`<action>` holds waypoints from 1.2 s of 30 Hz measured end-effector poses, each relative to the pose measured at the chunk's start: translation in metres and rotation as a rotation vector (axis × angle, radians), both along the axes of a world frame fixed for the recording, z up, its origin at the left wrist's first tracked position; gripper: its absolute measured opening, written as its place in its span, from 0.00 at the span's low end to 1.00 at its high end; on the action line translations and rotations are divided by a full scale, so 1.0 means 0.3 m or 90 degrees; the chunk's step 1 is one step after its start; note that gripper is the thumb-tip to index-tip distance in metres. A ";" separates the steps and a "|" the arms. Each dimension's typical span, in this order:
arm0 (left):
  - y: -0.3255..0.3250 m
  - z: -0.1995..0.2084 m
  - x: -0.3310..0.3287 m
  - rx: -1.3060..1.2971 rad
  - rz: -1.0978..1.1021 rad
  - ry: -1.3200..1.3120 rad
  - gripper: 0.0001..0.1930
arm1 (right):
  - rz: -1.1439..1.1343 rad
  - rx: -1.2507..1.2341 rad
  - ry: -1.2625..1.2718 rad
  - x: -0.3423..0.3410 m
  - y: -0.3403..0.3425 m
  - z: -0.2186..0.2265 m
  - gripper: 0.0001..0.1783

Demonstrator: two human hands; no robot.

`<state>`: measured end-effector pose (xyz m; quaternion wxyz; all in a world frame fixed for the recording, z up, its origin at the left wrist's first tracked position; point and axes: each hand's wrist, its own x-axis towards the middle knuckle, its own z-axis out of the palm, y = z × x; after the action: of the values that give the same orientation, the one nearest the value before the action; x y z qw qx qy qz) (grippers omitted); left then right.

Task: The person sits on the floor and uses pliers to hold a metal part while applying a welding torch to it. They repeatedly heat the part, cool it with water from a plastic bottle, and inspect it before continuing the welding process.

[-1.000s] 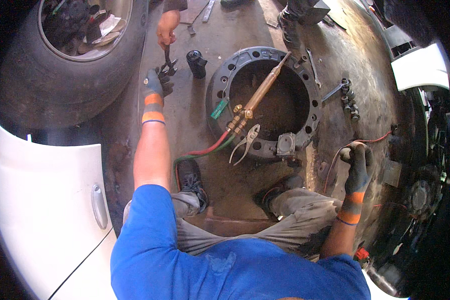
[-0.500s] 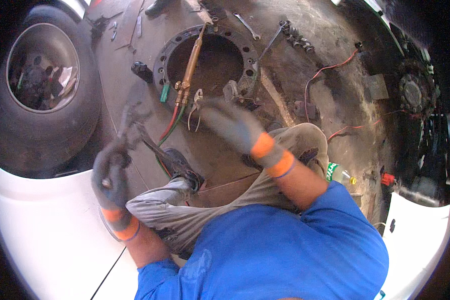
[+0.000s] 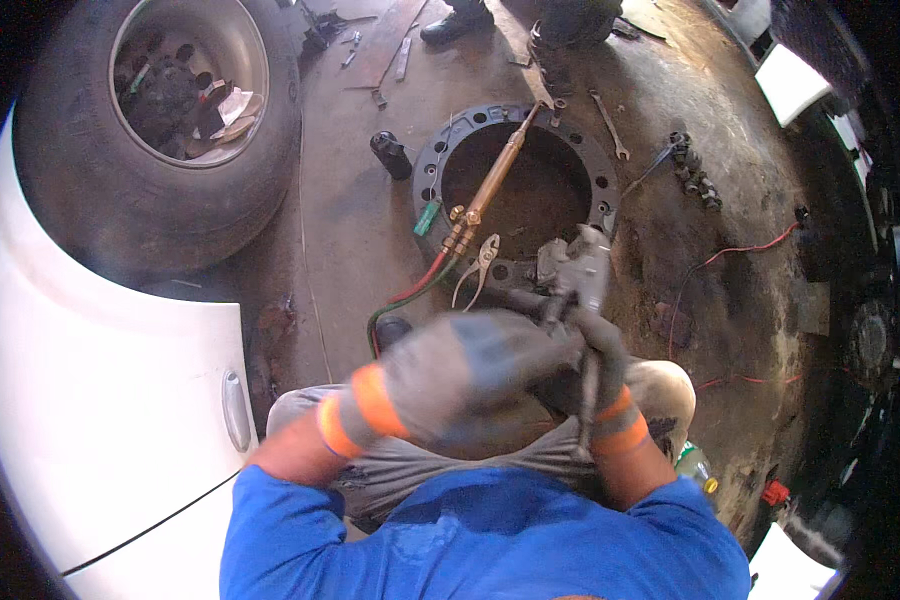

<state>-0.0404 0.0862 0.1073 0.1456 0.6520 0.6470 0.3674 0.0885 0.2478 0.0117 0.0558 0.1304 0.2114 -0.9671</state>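
Head view: both gloved hands meet over the lap, left hand [image 3: 470, 375] blurred, grip unclear. Right hand [image 3: 595, 365] looks clenched on a dark metal tool [image 3: 587, 400], near the wheel rim [image 3: 430, 165].

Dirty floor [image 3: 350, 200]: ring [image 3: 440, 150], wrench [image 3: 608, 124] (tyre [image 3: 90, 200] nearby).

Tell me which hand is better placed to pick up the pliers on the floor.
Probably the left hand: it lies nearer the pliers, which sit just ahead of it, and the right hand already holds a dark metal tool.
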 end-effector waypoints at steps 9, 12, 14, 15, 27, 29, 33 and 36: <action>-0.232 -0.921 -1.020 -0.320 0.811 -0.053 0.40 | -0.299 0.138 -0.025 -0.010 0.246 0.090 0.40; -0.209 -1.183 -1.219 -0.283 0.812 0.036 0.48 | -0.390 0.192 -0.122 -0.035 0.276 0.016 0.38; -0.193 -1.292 -1.349 -0.234 0.782 0.055 0.47 | -0.407 0.263 -0.163 -0.030 0.294 0.005 0.38; -0.148 -1.319 -1.394 -0.219 0.757 0.005 0.45 | -0.450 0.291 -0.192 -0.056 0.283 -0.002 0.37; -0.358 -0.917 -1.183 0.258 0.750 -0.321 0.21 | -0.521 0.313 -0.137 -0.038 0.249 0.059 0.32; -0.426 -0.615 -1.007 0.232 0.843 -0.052 0.26 | -0.451 0.256 0.018 0.015 0.281 0.072 0.31; -0.410 -0.259 -0.642 0.488 0.717 -0.222 0.25 | -0.389 0.137 0.098 0.057 0.265 0.091 0.29; -0.459 -0.191 -0.532 0.541 0.747 -0.336 0.26 | -0.345 0.116 0.145 0.033 0.186 0.077 0.29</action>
<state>-0.2000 -0.0516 0.0500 -0.1863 0.0925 0.6339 0.7449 0.0983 0.3035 0.0347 -0.2401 0.0774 0.2594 -0.9322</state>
